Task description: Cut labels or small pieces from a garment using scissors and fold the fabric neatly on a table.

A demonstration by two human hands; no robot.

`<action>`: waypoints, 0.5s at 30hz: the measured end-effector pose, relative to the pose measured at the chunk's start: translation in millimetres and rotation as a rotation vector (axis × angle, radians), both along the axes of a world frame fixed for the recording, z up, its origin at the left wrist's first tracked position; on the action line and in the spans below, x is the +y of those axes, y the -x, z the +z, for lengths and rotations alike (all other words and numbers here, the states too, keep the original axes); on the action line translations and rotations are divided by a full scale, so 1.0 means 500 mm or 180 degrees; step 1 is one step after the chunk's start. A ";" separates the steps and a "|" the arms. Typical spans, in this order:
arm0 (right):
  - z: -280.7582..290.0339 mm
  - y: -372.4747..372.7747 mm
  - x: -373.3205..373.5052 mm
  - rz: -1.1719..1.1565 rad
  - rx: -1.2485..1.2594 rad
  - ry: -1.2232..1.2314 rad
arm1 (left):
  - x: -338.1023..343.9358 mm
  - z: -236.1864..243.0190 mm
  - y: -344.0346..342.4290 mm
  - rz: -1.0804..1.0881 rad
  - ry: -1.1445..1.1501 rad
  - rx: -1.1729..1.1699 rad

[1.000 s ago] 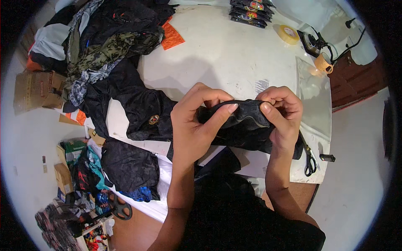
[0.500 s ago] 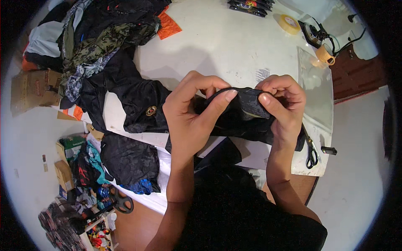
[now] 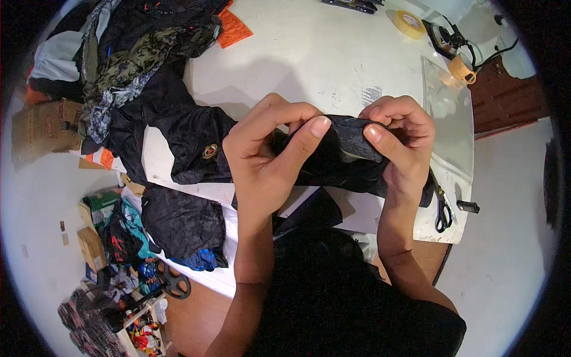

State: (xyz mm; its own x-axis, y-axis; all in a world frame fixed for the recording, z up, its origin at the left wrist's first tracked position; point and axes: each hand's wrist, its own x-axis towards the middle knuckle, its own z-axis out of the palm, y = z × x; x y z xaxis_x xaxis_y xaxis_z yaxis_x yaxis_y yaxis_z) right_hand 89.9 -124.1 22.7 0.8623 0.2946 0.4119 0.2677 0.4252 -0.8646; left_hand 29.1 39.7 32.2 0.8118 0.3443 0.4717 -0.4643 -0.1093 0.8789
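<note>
Between my two hands a stretch of black garment (image 3: 352,143) is held up over the front part of the white table. My left hand (image 3: 270,146) pinches its upper edge between thumb and fingers. A short way along the same edge, my right hand (image 3: 399,143) pinches it with thumb against curled fingers. The edge runs nearly straight from one thumb to the other, and a patterned dark grey patch shows below it. The rest of the black cloth hangs and spreads leftward on the table, where a round emblem (image 3: 210,151) shows. The fingertips behind the cloth are hidden.
Black-handled scissors (image 3: 444,215) lie at the table's right front. Toward the back right are a tape roll (image 3: 410,25), an orange mug (image 3: 462,69) and a clear sheet (image 3: 449,119). Piled clothes (image 3: 160,53) cover the left; a cardboard box (image 3: 47,131) sits beside them.
The edge between my hands is pulled straighter, and both hands are slightly higher in the picture. My left hand has shifted a little left. The whole view has also moved slightly.
</note>
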 end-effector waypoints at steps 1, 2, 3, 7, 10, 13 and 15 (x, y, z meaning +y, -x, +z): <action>0.004 0.003 0.004 -0.0038 0.0033 0.0002 | 0.000 0.000 0.001 0.0005 0.0001 0.0005; 0.006 0.005 0.006 -0.0076 0.0065 0.0005 | 0.001 0.000 0.001 0.0002 0.0029 -0.0015; 0.005 0.005 0.004 -0.0080 0.0068 0.0010 | 0.000 -0.001 0.000 -0.0011 0.0062 -0.0035; 0.002 0.003 0.003 -0.0057 0.0093 -0.0021 | 0.001 -0.005 -0.001 -0.0041 0.0063 -0.0100; 0.000 0.001 0.003 -0.0028 0.0044 -0.0025 | 0.002 -0.006 0.001 -0.0060 0.0141 -0.0058; 0.001 0.002 0.005 0.0013 -0.0016 0.0011 | 0.006 -0.011 0.000 -0.0043 0.0048 -0.0129; 0.003 0.004 0.005 0.0043 -0.0046 0.0021 | 0.004 -0.009 0.003 -0.0040 0.0160 0.0010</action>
